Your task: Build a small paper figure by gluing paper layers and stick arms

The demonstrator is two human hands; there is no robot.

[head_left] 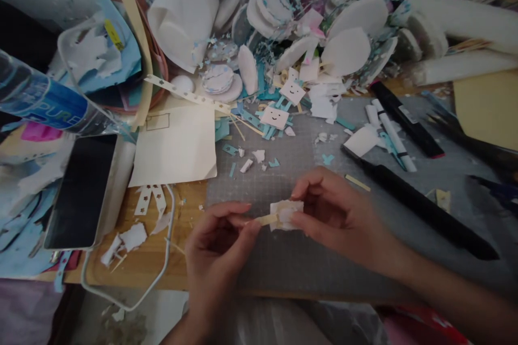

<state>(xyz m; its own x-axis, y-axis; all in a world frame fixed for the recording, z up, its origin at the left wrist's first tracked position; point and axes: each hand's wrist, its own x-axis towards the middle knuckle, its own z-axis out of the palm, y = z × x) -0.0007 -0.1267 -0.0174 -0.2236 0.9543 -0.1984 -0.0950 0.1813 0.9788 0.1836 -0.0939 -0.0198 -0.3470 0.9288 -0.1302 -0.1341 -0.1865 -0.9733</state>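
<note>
Low over the grey cutting mat (246, 188), my left hand (220, 242) pinches the end of a narrow cream paper strip (265, 220). The strip's other end meets a small white square piece (283, 207), apparently paper or foam, with a torn-looking surface. My right hand (335, 210) grips that white piece at its right side between thumb and fingers. Beyond the hands lie two small square paper figures with drawn smiling faces, one (274, 117) nearer and the other (292, 91) behind it, both with blue strips as limbs.
A black craft knife (429, 210) lies right of my right hand, with markers (408, 118) behind it. Paper scraps (259, 155) dot the mat. At left are a phone (83, 188), a white cable (168, 248), cream paper (176, 145) and a water bottle (48, 97). White discs (346, 51) crowd the back.
</note>
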